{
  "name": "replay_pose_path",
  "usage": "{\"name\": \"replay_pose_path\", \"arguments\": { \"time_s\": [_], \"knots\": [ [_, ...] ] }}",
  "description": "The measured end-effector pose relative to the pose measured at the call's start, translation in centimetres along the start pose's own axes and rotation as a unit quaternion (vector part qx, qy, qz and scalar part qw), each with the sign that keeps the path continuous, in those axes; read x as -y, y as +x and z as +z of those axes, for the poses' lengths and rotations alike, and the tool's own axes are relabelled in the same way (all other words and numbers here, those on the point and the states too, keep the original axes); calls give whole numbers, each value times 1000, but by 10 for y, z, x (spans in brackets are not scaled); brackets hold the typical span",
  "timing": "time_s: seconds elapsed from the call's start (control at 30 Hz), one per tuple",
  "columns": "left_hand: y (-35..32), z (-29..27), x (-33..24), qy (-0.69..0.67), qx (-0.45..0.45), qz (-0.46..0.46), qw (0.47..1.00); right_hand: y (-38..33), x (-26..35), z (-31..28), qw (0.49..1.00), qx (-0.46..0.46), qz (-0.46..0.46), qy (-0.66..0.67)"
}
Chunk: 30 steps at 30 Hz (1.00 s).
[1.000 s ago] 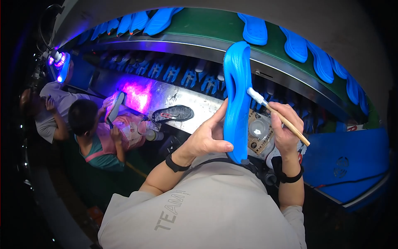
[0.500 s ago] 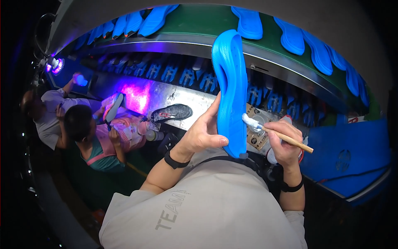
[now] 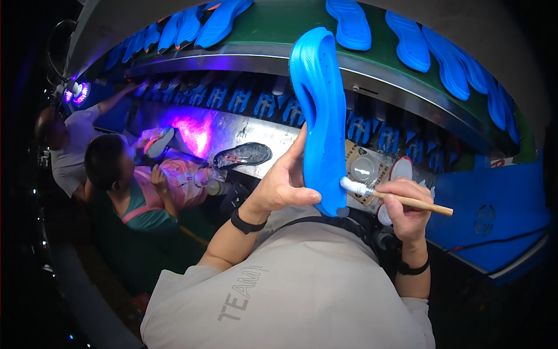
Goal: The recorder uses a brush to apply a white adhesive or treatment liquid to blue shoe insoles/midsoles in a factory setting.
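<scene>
My left hand [image 3: 281,185] grips a bright blue shoe sole [image 3: 321,113] by its lower end and holds it upright in front of me. My right hand [image 3: 408,205] holds a wooden-handled brush [image 3: 401,200]; its white bristle tip touches the sole's lower right edge. Both wrists wear black bands.
A green conveyor [image 3: 279,23] carrying several blue soles curves overhead. Below it runs a steel bench [image 3: 273,136] with a dark shoe upper [image 3: 242,155] and a round glue tin [image 3: 362,168]. Two other people [image 3: 125,186] work at the left near a purple lamp [image 3: 78,93]. A blue bin [image 3: 494,215] stands at the right.
The sole has been raised and turned more upright. The brush has slid from the sole's upper part down to its lower edge, and my right hand has dropped lower.
</scene>
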<state>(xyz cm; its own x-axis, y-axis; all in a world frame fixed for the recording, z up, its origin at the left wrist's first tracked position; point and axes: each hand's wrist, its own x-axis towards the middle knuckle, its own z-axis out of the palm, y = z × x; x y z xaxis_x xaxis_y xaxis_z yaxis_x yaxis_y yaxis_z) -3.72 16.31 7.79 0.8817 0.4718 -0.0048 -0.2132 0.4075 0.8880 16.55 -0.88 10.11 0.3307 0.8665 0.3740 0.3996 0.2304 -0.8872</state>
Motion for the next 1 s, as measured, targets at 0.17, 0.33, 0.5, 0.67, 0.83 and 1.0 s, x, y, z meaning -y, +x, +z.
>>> {"name": "replay_pose_path", "arguments": {
  "time_s": [0.17, 0.33, 0.5, 0.67, 0.83, 1.0],
  "knots": [
    [0, 2, -3, -4, 11, 1, 1000, 3, -4, 4, 1000, -17, -4, -16],
    [-2, 4, -7, 4, -2, 2, 1000, 2, 3, -3, 1000, 0, 17, 15],
    [-5, 5, -3, 0, 19, 10, 1000, 23, 5, -1, 995, -101, -7, 6],
    [-9, 11, -5, -3, 35, -17, 999, 39, 0, 5, 995, -96, -5, 10],
    [-13, 14, -7, 2, 48, -27, 998, 47, -5, 8, 995, -96, -7, -1],
    [-16, 14, -9, 35, 42, -38, 998, 54, -10, 12, 992, -119, 18, 30]
  ]
}}
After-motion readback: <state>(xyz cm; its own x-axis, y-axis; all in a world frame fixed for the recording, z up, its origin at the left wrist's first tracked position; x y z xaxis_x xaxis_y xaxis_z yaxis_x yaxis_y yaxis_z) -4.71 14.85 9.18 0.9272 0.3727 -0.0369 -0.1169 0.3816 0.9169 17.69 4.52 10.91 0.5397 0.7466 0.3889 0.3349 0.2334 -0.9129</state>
